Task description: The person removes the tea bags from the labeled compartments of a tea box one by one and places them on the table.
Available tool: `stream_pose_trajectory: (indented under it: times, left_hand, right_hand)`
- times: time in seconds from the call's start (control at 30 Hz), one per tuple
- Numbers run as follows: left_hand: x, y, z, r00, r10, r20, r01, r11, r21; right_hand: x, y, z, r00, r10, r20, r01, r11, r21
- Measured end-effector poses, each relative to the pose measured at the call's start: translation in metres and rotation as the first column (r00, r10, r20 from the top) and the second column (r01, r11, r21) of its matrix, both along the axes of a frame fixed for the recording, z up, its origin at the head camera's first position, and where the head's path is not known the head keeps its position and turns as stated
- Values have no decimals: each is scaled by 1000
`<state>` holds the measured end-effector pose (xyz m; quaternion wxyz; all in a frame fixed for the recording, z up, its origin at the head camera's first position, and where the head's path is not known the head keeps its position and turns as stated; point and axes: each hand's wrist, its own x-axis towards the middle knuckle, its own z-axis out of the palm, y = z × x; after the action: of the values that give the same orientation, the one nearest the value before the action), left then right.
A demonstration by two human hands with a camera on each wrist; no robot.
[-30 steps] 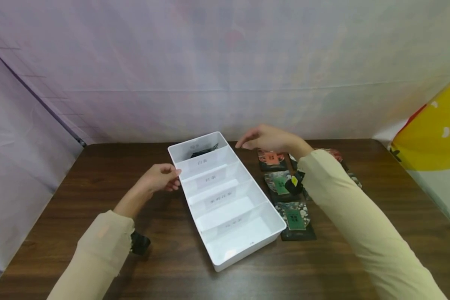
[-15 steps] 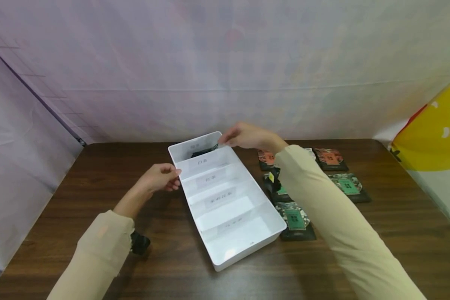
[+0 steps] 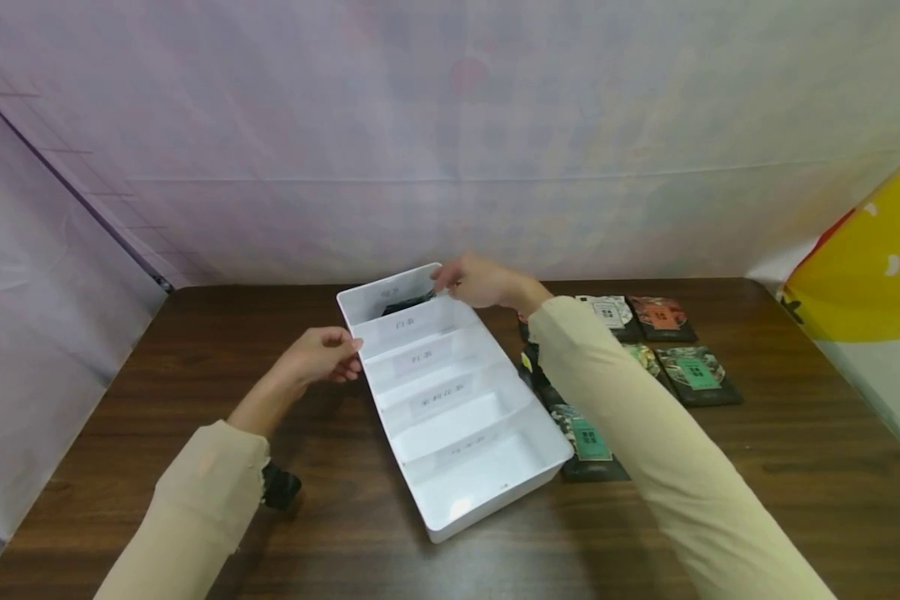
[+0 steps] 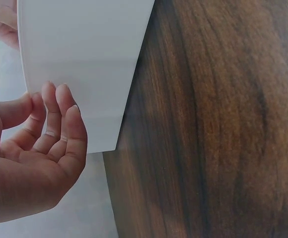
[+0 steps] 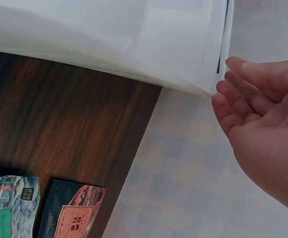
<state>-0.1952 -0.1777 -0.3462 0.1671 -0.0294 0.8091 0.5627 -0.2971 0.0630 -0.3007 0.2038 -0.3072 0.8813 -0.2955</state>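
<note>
In the head view, a white divided box (image 3: 450,417) lies at a slant on the table, with several labelled compartments. My left hand (image 3: 322,354) pinches its left rim between thumb and index finger; the left wrist view shows the other fingers loosely bent beside the wall. A dark packet (image 3: 408,303) lies in the farthest compartment. At the box's far right corner is my right hand (image 3: 480,282), slightly blurred. In the right wrist view its bent fingers (image 5: 226,106) meet the corner, thumb tip close to the rim; I cannot tell whether they grip it.
Right of the box lie several tea packets, among them a green-labelled one (image 3: 588,442), another green one (image 3: 697,375), a red one (image 3: 660,317) and a white one (image 3: 611,315). My right sleeve (image 3: 645,417) covers part of them. A pale curtain (image 3: 450,150) hangs behind the table.
My right hand has moved left from above the packets to the box's far right corner, then slightly lower. The left hand has kept its hold on the rim.
</note>
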Motion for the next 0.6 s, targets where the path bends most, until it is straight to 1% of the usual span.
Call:
stream_pose_trajectory:
  times: [0.1,0.27,0.47,0.6]
  left_hand:
    - [1,0,1,1000,0,-1,0,1000,1]
    - [1,1,2,1000,8,6,-8,1000,6]
    - [1,2,2,1000,14,12,-14,1000,14]
    - [0,2,1,1000,17,12,-17,1000,5]
  right_hand:
    - [1,-2,-1,1000,21,-15,-21,1000,16]
    - [2,-6,-3,999,37,-29,-35,997,75]
    - [4,-10,-5,1000,2,15,-4,992,127]
    - [6,-11,-5,1000,-16,0,16,989,150]
